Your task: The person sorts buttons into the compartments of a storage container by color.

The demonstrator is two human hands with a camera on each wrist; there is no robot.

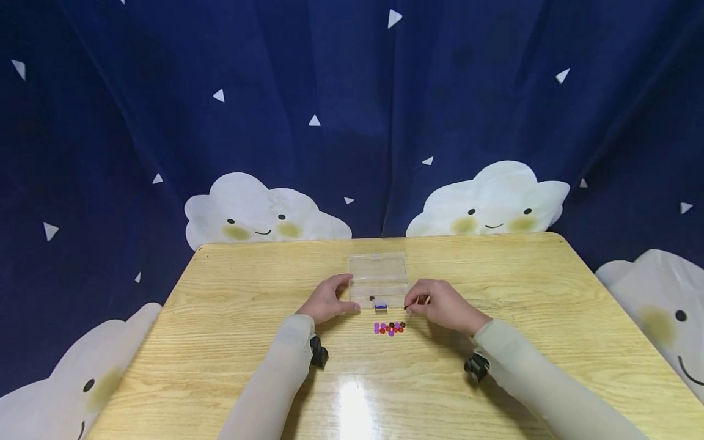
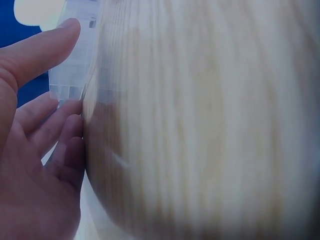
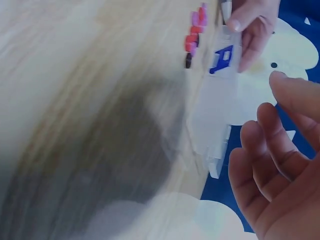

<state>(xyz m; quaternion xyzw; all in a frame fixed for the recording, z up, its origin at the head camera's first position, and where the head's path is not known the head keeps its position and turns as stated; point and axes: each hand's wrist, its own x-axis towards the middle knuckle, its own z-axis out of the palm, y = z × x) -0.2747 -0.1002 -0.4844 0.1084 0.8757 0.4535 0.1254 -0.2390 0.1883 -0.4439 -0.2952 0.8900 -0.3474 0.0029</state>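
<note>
A clear plastic box (image 1: 378, 269) with its lid raised sits on the wooden table. One dark bead (image 1: 371, 298) lies inside it, and a blue mark (image 3: 222, 59) shows on its front. My left hand (image 1: 330, 299) rests at the box's left side, fingers and thumb spread around that corner. At the front right corner, my right hand (image 1: 442, 305) pinches a small dark red bead (image 1: 406, 307) between thumb and fingertip. The right wrist view shows its curled fingers, but no bead is visible there. Purple, red and black beads (image 1: 391, 333) lie in front of the box.
The wooden table (image 1: 231, 366) reaches back to a dark blue curtain (image 1: 352, 73) with white triangles and cloud shapes (image 1: 264, 214). Black wrist cameras (image 1: 318, 352) sit on both wrists. A bright light reflection lies on the tabletop near the front.
</note>
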